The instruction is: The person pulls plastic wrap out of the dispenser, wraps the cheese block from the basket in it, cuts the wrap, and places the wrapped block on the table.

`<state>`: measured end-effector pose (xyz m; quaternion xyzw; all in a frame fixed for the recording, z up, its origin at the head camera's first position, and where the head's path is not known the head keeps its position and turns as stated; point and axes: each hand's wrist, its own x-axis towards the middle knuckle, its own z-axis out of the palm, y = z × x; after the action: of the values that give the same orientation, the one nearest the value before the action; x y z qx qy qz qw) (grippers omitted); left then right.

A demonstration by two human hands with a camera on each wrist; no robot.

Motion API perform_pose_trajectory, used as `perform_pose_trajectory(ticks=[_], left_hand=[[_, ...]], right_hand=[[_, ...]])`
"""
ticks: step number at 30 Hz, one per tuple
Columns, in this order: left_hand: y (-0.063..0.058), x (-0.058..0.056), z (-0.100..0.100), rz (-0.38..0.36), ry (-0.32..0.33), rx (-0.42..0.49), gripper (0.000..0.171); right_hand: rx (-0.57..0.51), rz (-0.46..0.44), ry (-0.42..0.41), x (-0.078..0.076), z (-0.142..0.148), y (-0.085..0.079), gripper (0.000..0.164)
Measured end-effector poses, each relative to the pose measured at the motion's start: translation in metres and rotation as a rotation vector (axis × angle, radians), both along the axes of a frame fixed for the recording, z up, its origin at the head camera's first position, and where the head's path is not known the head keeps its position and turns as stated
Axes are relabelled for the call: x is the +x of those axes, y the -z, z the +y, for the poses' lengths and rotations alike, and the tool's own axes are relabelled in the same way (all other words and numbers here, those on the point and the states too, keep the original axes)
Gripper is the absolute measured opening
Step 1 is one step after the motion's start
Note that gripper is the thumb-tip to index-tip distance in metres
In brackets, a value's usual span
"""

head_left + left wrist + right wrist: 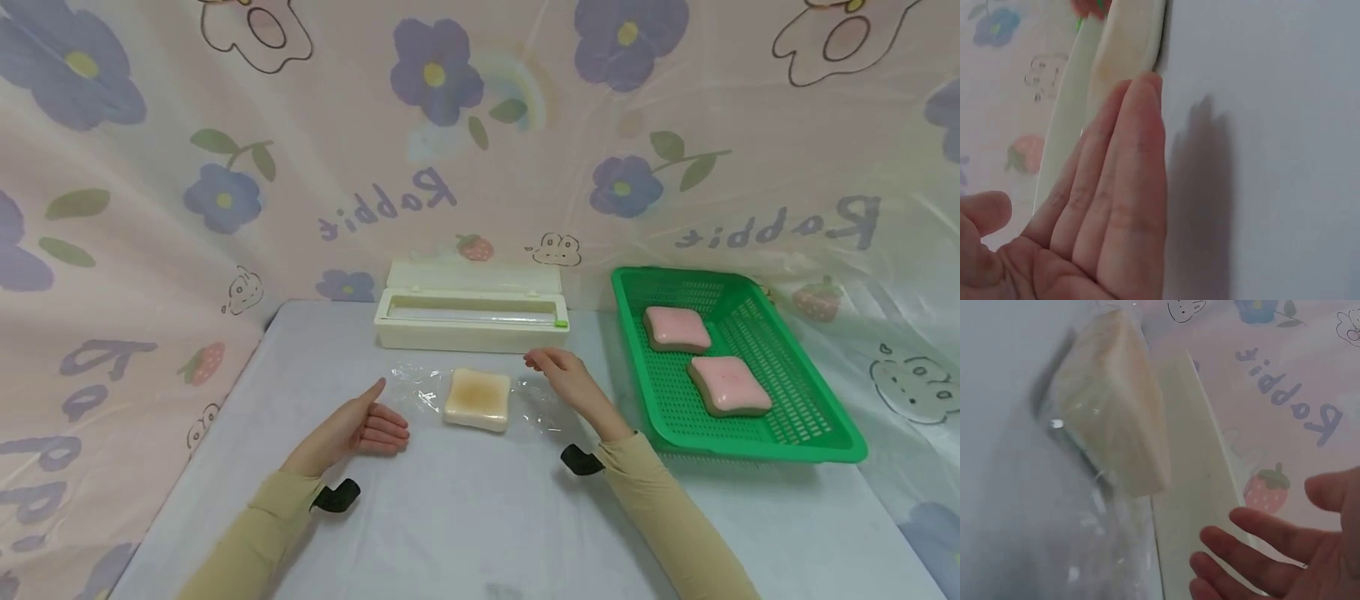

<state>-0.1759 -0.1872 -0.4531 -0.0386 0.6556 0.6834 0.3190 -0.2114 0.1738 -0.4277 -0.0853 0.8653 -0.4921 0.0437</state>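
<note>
A square toast-shaped piece (477, 399), cream with a browned middle, lies on the table with clear plastic film (420, 387) spreading out to both sides of it. To its left is my left hand (363, 429), palm turned inward, fingers straight and holding nothing; the left wrist view shows the fingers (1138, 162) extended just short of the piece. My right hand (573, 383) hovers at the right, above the film's right end, its fingers loosely bent. In the right wrist view the toast-shaped piece (1113, 406) appears wrapped in film, apart from the right hand (1272, 562).
Behind the piece stands a white cling film box (472, 325) with its lid raised and a roll inside. A green basket (750, 450) at the right holds two pink toast-shaped pieces (729, 386). A patterned curtain (480, 167) hangs along the table's back.
</note>
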Motion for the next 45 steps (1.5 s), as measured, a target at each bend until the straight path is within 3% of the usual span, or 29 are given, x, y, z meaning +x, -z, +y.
perform_pose_trajectory(ticks=[4, 8, 17, 29, 34, 39, 42, 45], left_hand=[[0.000, 0.007, 0.024, -0.011, 0.102, 0.086, 0.084], [-0.001, 0.010, 0.045, -0.045, 0.162, 0.183, 0.084], [0.004, 0.007, 0.064, -0.067, 0.172, 0.251, 0.082], [0.008, -0.007, 0.057, -0.081, 0.057, 0.247, 0.078], [0.009, -0.016, 0.054, -0.087, 0.037, 0.255, 0.070], [0.007, -0.026, 0.056, -0.111, 0.013, 0.237, 0.064], [0.005, -0.030, 0.059, -0.104, 0.011, 0.191, 0.057], [0.005, -0.035, 0.062, -0.085, 0.017, 0.133, 0.048]], right_hand=[[-0.045, -0.068, -0.127, -0.015, -0.010, -0.005, 0.051], [-0.096, -0.154, -0.210, -0.029, -0.017, -0.007, 0.055], [-0.059, -0.327, -0.322, -0.041, -0.020, 0.001, 0.065], [-0.057, -0.340, -0.321, -0.009, -0.013, 0.007, 0.058], [-0.116, -0.380, -0.305, 0.014, -0.010, 0.010, 0.056], [-0.214, -0.393, -0.352, 0.033, -0.007, 0.015, 0.055], [-0.211, -0.339, -0.378, 0.040, -0.004, 0.019, 0.048], [-0.103, -0.171, -0.394, 0.047, 0.000, 0.023, 0.038]])
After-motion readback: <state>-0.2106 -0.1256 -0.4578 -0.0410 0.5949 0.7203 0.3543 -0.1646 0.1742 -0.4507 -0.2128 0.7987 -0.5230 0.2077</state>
